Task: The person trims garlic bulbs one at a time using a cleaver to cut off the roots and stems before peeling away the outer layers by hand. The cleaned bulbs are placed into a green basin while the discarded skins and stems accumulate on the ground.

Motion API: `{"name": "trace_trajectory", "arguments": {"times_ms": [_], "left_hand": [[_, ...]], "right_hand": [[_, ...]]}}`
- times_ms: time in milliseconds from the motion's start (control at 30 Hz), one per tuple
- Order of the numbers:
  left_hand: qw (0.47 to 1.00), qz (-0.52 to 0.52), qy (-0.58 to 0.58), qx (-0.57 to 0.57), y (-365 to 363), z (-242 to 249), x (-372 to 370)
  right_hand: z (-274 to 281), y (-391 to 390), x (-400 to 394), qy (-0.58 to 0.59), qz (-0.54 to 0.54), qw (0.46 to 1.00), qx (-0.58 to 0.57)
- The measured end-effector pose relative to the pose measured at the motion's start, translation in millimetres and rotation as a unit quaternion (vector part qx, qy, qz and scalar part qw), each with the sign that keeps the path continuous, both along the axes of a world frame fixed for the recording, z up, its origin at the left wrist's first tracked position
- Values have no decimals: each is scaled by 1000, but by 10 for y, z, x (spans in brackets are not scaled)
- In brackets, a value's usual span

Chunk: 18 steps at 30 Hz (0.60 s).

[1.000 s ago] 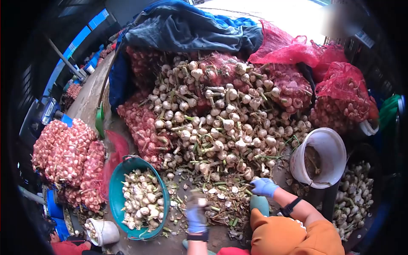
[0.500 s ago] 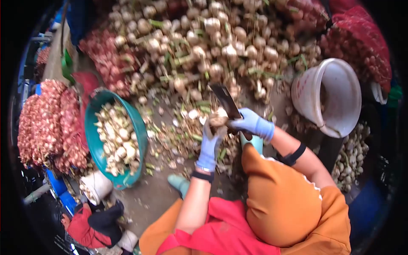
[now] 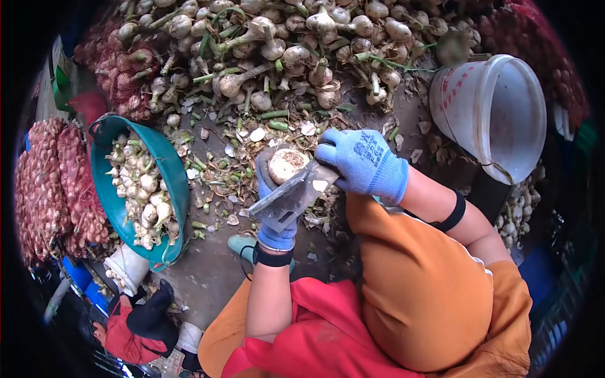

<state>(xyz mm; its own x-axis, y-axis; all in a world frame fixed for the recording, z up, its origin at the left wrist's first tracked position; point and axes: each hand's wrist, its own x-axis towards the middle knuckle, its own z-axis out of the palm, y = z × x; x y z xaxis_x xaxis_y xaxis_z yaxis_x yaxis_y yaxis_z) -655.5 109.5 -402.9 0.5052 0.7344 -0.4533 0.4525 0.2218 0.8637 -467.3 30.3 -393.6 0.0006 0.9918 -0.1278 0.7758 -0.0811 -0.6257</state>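
In my gloved left hand (image 3: pixel 265 184) sits a large garlic bulb (image 3: pixel 287 166), its brownish root end facing up. My right hand (image 3: pixel 365 162), in a blue printed glove, is closed around the handle of a broad-bladed knife (image 3: pixel 291 196). The blade slants across in front of the bulb and hides part of my left hand. A small pale scrap (image 3: pixel 320 185) clings to the blade. Below both hands, trimmings (image 3: pixel 230 170) of skin and green stem litter the floor.
A heap of stemmed garlic (image 3: pixel 296 57) lies ahead. At left stands a green tub (image 3: pixel 104 189) of trimmed bulbs, beside filled red net sacks (image 3: pixel 41 189). A white bucket (image 3: pixel 463 107) tilts at right. Another person (image 3: pixel 135 334) sits at lower left.
The knife has swung from pointing up and away to slanting down-left across the bulb. Both hands have moved slightly up in view, and the left is further left.
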Motion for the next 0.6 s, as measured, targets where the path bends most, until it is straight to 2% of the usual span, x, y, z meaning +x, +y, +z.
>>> {"name": "trace_trajectory", "arguments": {"times_ms": [33,100,133,167,200,233,267,300,333,367,400,433,500,533,567,600], "left_hand": [[1000,0,0,-1,-9,-89,-53],[981,-86,-40,169,-70,-525,-334],[991,30,-121,42,-198,-827,-483],[991,30,-119,43,-219,-692,-411],[969,117,-199,-86,-210,-425,-275],[916,200,-275,-212,-194,-282,-203],[952,151,-179,-200,-128,-436,-317],[951,149,-180,-201,-55,-626,-449],[897,60,-336,-282,20,-810,-584],[805,-31,-478,-350,62,-891,-653],[920,97,-280,-255,-93,-450,-630],[922,95,-276,-255,-113,-145,-463],[947,84,-237,-202,-101,192,-190],[980,17,-180,-80,-66,77,-142],[988,-110,-51,100,76,-198,-193],[991,-34,-124,-46,49,-261,-141]], "right_hand": [[-18,9,23,0,0,1000,-1],[-62,42,39,3,-17,1000,-3],[-105,55,21,6,-23,1000,0],[-163,63,18,8,-23,1000,2],[-231,71,23,11,-27,1000,-6],[-293,78,12,13,-30,999,-13],[-349,85,-39,24,-48,999,6],[-414,88,-55,23,-49,999,5],[-490,104,-47,20,-61,998,-1],[-581,138,-23,18,-73,997,-6],[-744,222,117,-11,-122,974,-191],[-1001,117,292,31,-210,964,-163],[-834,138,338,280,-287,876,-267],[-695,149,237,371,-263,853,-254],[-526,205,124,453,-241,825,-237],[-636,202,-4,523,-225,802,-179]]}}
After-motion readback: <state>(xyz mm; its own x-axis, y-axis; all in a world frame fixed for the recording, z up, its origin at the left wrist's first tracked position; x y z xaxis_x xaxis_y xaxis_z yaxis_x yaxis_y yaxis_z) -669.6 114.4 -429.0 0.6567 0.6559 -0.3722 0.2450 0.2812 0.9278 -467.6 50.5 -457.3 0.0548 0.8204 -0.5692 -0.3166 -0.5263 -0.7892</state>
